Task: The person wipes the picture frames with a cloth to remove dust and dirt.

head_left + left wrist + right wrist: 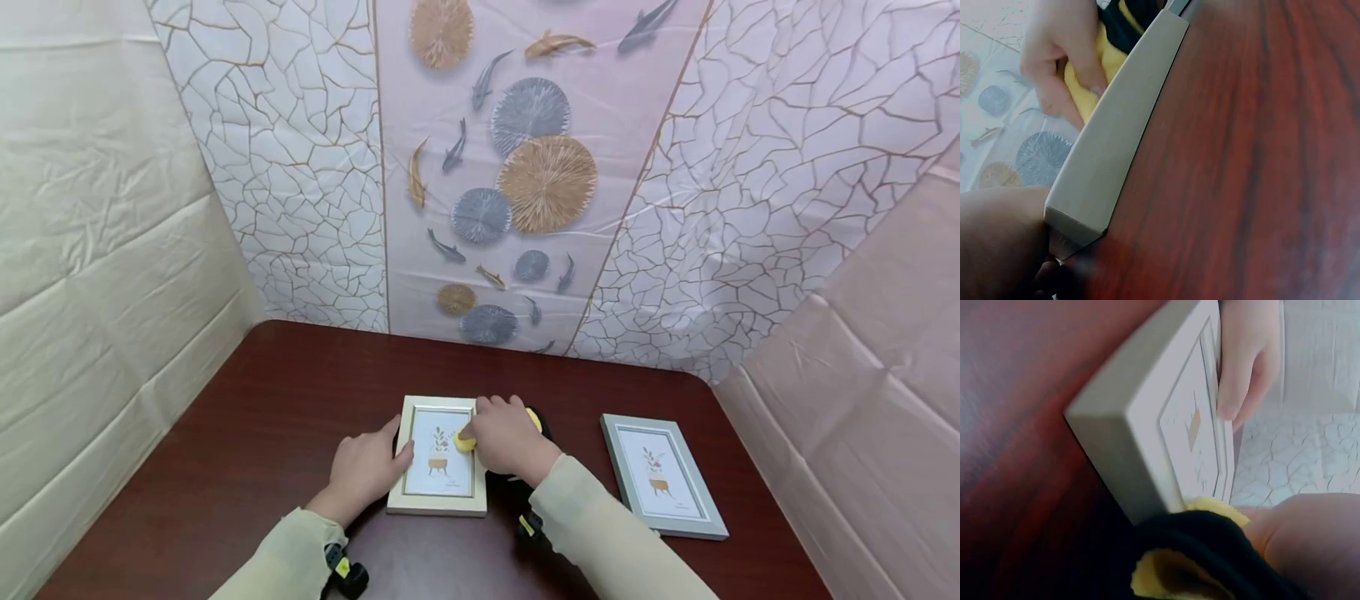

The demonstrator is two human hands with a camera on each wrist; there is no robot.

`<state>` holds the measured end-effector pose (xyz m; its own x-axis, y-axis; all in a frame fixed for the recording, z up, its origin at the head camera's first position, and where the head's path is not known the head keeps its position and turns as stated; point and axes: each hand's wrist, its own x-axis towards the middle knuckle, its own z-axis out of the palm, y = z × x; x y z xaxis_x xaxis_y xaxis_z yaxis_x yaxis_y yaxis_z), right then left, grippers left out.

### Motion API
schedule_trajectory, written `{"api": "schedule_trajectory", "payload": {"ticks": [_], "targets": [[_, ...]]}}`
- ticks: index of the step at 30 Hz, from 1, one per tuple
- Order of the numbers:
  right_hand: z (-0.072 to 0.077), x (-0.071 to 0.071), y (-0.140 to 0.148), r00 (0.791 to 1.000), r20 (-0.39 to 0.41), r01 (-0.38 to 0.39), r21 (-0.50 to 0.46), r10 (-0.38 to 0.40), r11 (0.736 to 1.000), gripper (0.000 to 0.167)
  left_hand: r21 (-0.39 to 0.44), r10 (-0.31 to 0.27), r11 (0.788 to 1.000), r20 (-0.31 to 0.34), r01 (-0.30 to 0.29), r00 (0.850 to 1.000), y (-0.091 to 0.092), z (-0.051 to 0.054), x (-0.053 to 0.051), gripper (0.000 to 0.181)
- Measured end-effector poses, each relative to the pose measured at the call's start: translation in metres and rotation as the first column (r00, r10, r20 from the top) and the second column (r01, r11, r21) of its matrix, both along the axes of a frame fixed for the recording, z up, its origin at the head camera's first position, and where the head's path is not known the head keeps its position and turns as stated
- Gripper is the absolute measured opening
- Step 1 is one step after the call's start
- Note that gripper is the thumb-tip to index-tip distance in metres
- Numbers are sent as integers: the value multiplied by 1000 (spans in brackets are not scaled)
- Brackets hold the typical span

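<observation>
A cream picture frame (437, 505) lies face up on the dark red table, holding a print of a potted plant. My left hand (365, 468) grips its left side, thumb over the front border and fingers along the outer edge. At the right border, my right hand (512, 437) holds a yellow and black cloth (464, 442) bunched under its fingers. The cloth (1210, 528) touches the frame's face and hangs over its side in the right wrist view. Seen from the left wrist, the frame's pale side wall (1113, 131) partly hides the cloth.
A grey picture frame (660, 475) with a similar plant print lies face up to the right, beyond my right forearm. The reddish-brown table (300, 375) ends at a patterned wall covering (480, 275) at the back, with pale padded walls on both sides.
</observation>
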<state>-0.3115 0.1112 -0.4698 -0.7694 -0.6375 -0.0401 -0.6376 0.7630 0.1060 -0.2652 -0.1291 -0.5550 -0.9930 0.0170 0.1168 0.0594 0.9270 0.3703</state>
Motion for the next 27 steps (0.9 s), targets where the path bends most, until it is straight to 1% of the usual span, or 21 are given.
{"api": "schedule_trajectory", "payload": {"ticks": [3,5,9,12,16,21,25,27], "targets": [[0,15,4,999,10,-46,-3,46,999,46,-1,1,1000,5,-1,1000,2,-2,2,67],[1,24,8,996,-3,-90,2,90,996,44,3,0,1000,1,0,1000,2,-2,3,67],[4,39,15,984,-22,-177,-7,177,984,40,9,-9,1000,-8,9,1000,2,-1,3,68],[5,48,21,972,-16,-234,-20,234,972,40,4,-9,1000,3,9,1000,1,-1,1,68],[5,54,23,960,-30,-279,-1,279,960,38,-5,-4,1000,10,4,1000,-1,-1,-1,67],[2,57,20,952,-70,-294,69,298,953,35,-1,-16,1000,5,16,1000,-1,1,-1,67],[1,59,17,938,-120,-312,123,326,942,31,-3,-20,1000,5,20,1000,0,2,1,67],[0,59,17,934,-138,-312,137,330,940,30,0,-24,1000,9,24,1000,0,2,1,67]]}}
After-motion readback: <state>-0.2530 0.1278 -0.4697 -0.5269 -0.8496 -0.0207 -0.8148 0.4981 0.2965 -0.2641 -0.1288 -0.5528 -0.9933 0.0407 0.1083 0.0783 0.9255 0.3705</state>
